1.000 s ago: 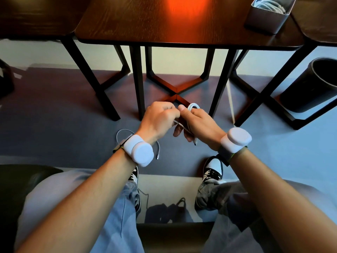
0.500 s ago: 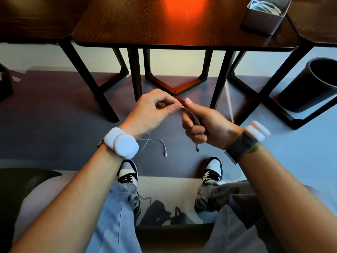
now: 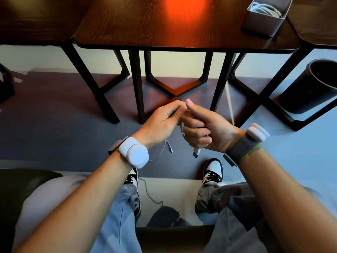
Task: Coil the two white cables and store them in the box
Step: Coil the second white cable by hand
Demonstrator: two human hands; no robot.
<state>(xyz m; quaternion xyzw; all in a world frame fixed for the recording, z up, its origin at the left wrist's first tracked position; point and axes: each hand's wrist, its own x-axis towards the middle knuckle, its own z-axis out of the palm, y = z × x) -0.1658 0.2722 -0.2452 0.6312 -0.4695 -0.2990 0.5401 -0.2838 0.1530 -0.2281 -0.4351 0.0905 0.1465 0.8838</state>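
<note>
Drawn together since half a second ago, now touching. Pinching the white cable (image 3: 181, 130) with left hand (image 3: 160, 123); clenching its gathered loops in right hand (image 3: 206, 129), plug (image 3: 196, 152) poking out below. Tail dangling yet, so likely mid-coil. Afterwards, into the box (image 3: 262, 24) on the worktop (image 3: 145, 24).

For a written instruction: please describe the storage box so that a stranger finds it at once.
Start at the dark wooden table ahead of the person. On its right corner stands a small grey box, open on top, a coiled white cable inside. Unlike the round black bin on the floor, it is rectangular.
</note>
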